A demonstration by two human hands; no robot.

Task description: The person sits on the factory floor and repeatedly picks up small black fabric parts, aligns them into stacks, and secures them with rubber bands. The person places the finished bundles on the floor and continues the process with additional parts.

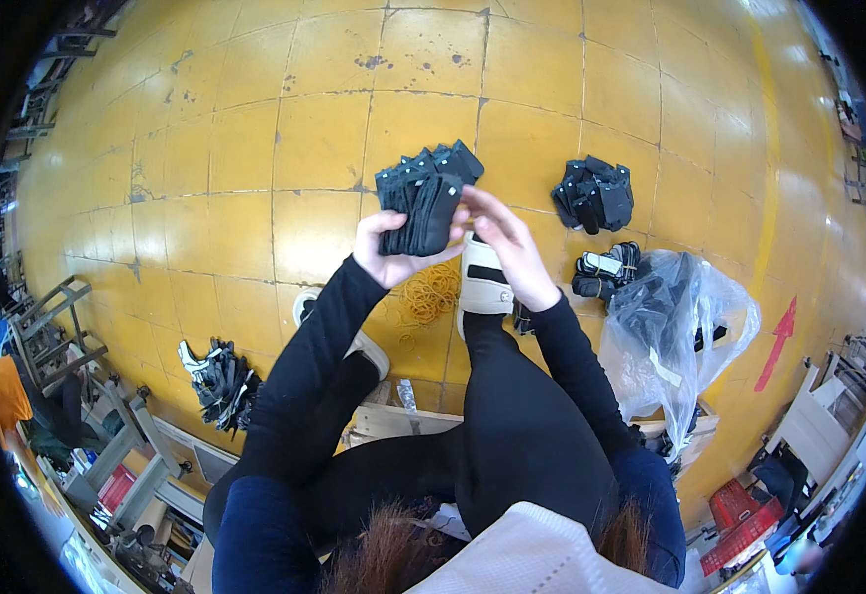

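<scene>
We held the black stack [421,213] above the yellow floor [324,148], our left grip [384,247] closed around it and our right grip [502,243] loosely open at its right edge, where light fingertip pressure seemed best for keeping the pieces even.

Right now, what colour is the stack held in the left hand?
The stack in the left hand looks black, best seen in the head view.
</scene>
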